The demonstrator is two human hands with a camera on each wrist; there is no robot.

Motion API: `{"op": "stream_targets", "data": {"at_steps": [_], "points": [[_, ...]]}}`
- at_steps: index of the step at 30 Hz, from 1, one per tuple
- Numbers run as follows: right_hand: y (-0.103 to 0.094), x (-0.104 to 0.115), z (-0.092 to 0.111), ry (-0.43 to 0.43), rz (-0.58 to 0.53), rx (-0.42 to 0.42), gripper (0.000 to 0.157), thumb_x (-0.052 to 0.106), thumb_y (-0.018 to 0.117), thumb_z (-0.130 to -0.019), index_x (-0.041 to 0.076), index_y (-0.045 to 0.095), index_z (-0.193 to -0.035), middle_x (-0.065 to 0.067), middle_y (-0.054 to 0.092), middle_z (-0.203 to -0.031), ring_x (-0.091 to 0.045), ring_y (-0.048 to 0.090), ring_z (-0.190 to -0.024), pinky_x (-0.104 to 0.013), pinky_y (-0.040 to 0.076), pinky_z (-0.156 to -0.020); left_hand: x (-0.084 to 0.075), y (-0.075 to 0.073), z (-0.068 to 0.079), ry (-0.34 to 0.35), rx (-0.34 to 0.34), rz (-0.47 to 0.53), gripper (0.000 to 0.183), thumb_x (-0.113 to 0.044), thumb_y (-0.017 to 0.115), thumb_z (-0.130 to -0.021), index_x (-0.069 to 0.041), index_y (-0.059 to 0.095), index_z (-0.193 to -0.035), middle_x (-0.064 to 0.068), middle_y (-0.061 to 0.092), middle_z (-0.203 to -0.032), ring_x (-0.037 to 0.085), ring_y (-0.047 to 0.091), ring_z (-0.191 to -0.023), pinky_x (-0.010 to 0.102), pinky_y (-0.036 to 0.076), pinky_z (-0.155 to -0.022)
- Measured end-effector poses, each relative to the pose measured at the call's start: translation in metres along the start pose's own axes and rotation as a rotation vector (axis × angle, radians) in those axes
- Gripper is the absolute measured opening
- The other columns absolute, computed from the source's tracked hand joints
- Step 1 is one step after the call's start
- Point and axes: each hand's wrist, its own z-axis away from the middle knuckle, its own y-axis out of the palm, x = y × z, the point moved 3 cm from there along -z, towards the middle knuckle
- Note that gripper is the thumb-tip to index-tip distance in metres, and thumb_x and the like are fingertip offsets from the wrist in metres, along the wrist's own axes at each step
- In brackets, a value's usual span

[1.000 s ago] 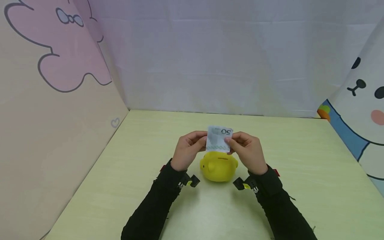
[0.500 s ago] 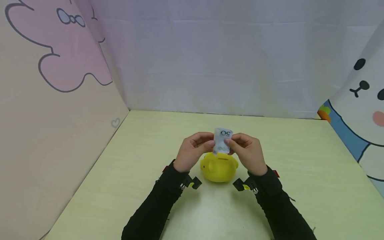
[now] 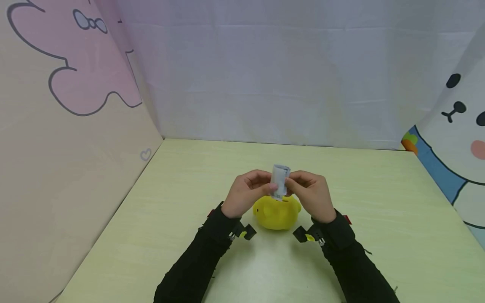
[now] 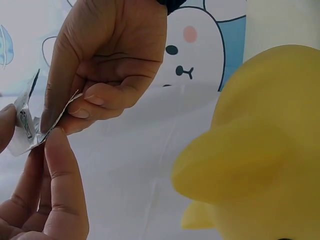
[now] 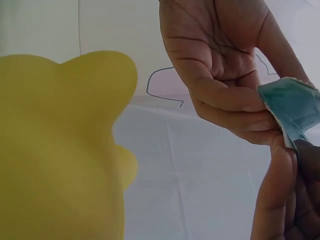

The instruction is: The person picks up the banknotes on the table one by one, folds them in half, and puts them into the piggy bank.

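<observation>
A banknote [image 3: 279,179], bent over into a narrow upright strip, is between both hands above a yellow piggy bank [image 3: 276,216]. My left hand [image 3: 246,193] pinches its left side with thumb and fingertips. From the other side my right hand [image 3: 312,195] pinches the right edge. In the left wrist view the folded paper [image 4: 24,122] stands partly open in a V between the fingers. The right wrist view shows its blue-green face [image 5: 292,102]. The lower end of the note overlaps the top of the piggy bank in the head view, partly hiding the slot.
The piggy bank stands on a pale yellow table [image 3: 197,168]. A white cloth [image 3: 265,75] hangs behind, with printed panels [image 3: 75,176] at the left and a bear drawing [image 3: 462,139] at the right. Small black cameras [image 3: 248,232] sit on both wrists.
The banknote has gone from nearly flat with its 50 showing to a narrower folded strip. The left hand has moved rightward, closer to the right hand, and the note sits slightly lower.
</observation>
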Motion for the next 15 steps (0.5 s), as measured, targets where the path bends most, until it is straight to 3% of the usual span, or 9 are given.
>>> {"op": "stream_targets", "data": {"at_steps": [15], "points": [[0.0056, -0.0004, 0.0013, -0.013, -0.015, 0.031, 0.019, 0.003, 0.062, -0.094, -0.013, 0.070, -0.102, 0.017, 0.069, -0.080, -0.009, 0.063, -0.064, -0.023, 0.058, -0.065, -0.0002, 0.0010, 0.0024, 0.014, -0.024, -0.043, 0.025, -0.006, 0.067, -0.092, 0.003, 0.064, -0.115, 0.022, 0.066, -0.113, 0.012, 0.066, -0.089, 0.027, 0.056, -0.086]]}}
